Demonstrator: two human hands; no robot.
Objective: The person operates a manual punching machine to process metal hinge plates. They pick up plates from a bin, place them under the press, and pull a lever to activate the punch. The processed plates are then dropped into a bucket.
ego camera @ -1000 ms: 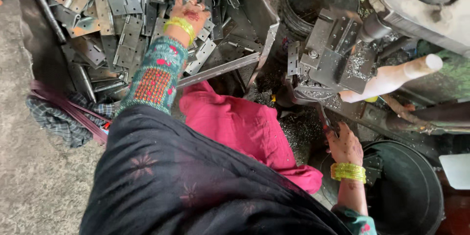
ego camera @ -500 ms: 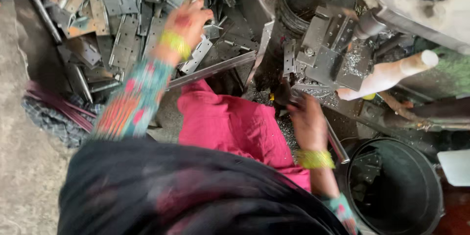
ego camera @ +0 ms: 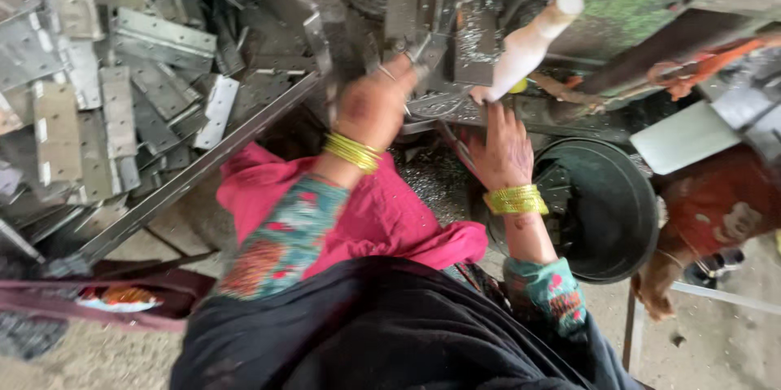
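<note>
- Left hand (ego camera: 376,105): fingers clenched on a metal piece (ego camera: 416,50), feeding the press (ego camera: 455,40) at twelve o'clock; best seated squarely.
- Right hand (ego camera: 503,150): fingers released, flat beside white handle (ego camera: 527,47); best kept clear.

L hand (ego camera: 376,105): hinge pile → press (ego camera: 443,24)

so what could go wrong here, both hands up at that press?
1. Left hand sits right at the metal tooling of the machine; fingers could get pinched.
2. Right hand rests among swarf at the base; cuts seem likely.
3. Bangles and loose sleeves could snag near the white lever handle.
</note>
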